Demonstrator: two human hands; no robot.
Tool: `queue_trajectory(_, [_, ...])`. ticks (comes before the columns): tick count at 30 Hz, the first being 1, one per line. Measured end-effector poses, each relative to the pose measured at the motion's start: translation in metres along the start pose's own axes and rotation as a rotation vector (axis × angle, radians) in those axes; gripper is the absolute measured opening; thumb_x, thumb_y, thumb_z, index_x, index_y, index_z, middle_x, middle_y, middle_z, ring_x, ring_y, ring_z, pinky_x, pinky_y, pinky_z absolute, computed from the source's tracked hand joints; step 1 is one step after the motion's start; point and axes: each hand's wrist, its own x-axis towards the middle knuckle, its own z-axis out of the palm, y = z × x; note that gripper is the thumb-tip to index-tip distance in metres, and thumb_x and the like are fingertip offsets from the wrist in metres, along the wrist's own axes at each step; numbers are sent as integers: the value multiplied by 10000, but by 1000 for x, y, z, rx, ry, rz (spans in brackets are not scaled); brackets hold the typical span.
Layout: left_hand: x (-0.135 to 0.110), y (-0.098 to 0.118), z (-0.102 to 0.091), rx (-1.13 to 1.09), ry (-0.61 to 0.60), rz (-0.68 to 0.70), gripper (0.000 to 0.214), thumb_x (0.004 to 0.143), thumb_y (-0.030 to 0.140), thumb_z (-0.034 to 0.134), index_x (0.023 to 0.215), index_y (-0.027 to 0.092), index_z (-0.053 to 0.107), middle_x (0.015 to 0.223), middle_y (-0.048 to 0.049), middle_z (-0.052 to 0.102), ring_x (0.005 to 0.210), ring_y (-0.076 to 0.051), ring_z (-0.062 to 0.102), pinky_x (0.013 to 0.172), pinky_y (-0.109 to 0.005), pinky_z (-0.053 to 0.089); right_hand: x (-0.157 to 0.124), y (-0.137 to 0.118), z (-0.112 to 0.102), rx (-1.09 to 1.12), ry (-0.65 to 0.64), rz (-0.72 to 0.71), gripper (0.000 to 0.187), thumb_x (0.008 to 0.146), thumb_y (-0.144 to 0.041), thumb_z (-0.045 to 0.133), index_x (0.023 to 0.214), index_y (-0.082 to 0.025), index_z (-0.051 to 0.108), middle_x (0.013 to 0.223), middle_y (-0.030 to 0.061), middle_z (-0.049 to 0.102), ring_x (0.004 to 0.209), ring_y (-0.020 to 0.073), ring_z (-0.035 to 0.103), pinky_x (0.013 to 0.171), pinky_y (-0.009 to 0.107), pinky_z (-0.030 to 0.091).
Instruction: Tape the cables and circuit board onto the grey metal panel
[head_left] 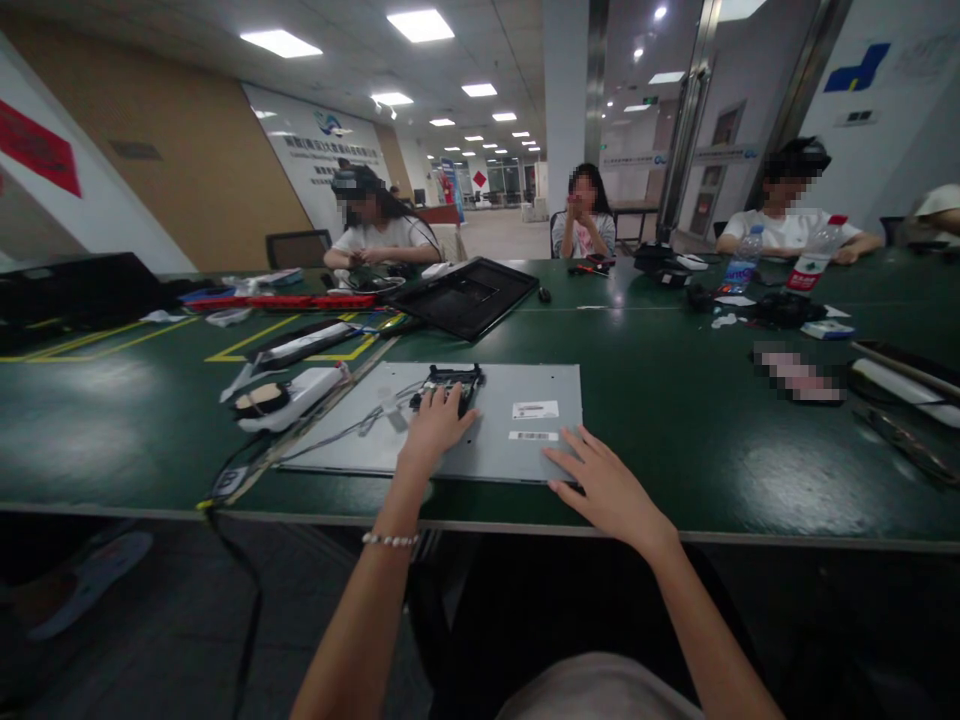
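A flat silver-grey display panel (495,440) lies on the green table in front of me, with two white labels near its right end. My left hand (439,420) rests, fingers spread, on a black bracket with electronic parts (455,378) at the panel's far edge; the fingers partly cover it. Grey cables (367,420) run from there to the left across the panel. Over the panel's near right corner lies my right hand (592,475), fingers stretched out and touching its edge below the labels. Neither hand grips anything that I can see.
Beyond the panel lies a black monitor frame (476,298). A white power strip (296,395) and cables are on the left. Bottles (742,262), a phone (799,372) and a glossy case (907,385) stand or lie at the right. Several people sit across the table (675,450).
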Motion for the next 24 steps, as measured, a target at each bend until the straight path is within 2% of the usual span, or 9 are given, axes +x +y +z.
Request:
queue_trajectory(5, [25,7,-7,20,29,-111,619,883,487,510,1383,124,470,1385,-234,501,1317,-382,412,1045,-507,347,0,0,-1,8,-3,7,516,976,-497,410,1439,-275,468,1565,74,333,1467,301,204,1169,508,254])
queue_trajectory(11, [23,0,-3,8,12,-82,666,867,538,494,1386,122,463,1422,-224,473,1349,-369,378,1067,-506,328,0,0,-1,23,-8,6,520,974,-500,414,1441,-277,463,1575,62,315,1472,295,192,1171,510,246])
queue_trajectory(14, [12,-16,-7,23,46,-76,637,889,479,465,1403,104,437,1451,-216,444,1362,-344,373,1068,-474,346,-1,0,-2,29,-11,8,521,976,-501,410,1442,-273,464,1576,61,314,1473,291,188,1176,503,238])
queue_trajectory(17, [0,-39,-16,79,114,-75,549,887,396,465,1368,133,481,1391,-186,516,1305,-326,448,1031,-442,395,-1,-1,-2,34,-12,9,520,979,-500,406,1441,-272,465,1578,59,309,1473,293,189,1176,509,238])
queue_trajectory(22, [-9,-78,-23,86,6,-148,404,851,231,452,1206,149,628,1167,-160,671,1101,-312,611,916,-415,478,-2,-1,-2,33,4,0,511,975,-477,425,1439,-267,468,1573,65,320,1469,295,202,1176,506,245])
queue_trajectory(24, [-7,-89,-23,84,12,-187,386,851,194,429,1151,136,666,1086,-166,698,1032,-318,638,873,-429,492,-1,0,-2,32,7,-3,510,975,-479,423,1438,-270,470,1571,64,323,1468,295,206,1176,505,245])
